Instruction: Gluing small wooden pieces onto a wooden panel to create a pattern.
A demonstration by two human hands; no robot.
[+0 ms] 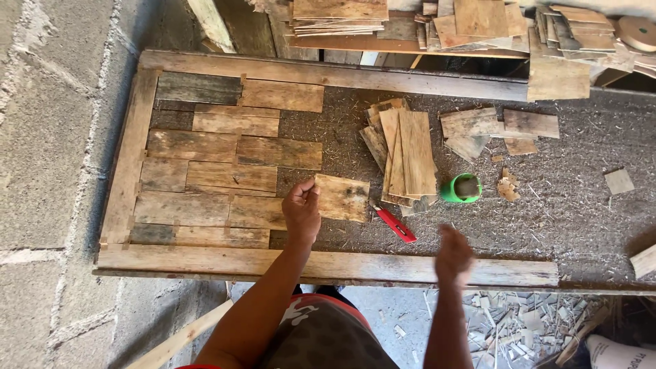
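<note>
The left hand pinches a short wood plank at the edge of the laid pieces in the long wooden frame; roughly the left third is filled, the rest bare. The right hand hovers blurred, its grip unclear

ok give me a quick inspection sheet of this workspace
surface: framed board, gritty with sawdust, left part tiled with wood slats
job's things: small wood piece held at the tiled edge
clutter: slat stack, red utility knife, green cup, loose offcuts
grippers: left hand grips the piece; right hand blurred, empty
cables: nothing seen
surroundings: block wall, wood scraps on floor
</note>
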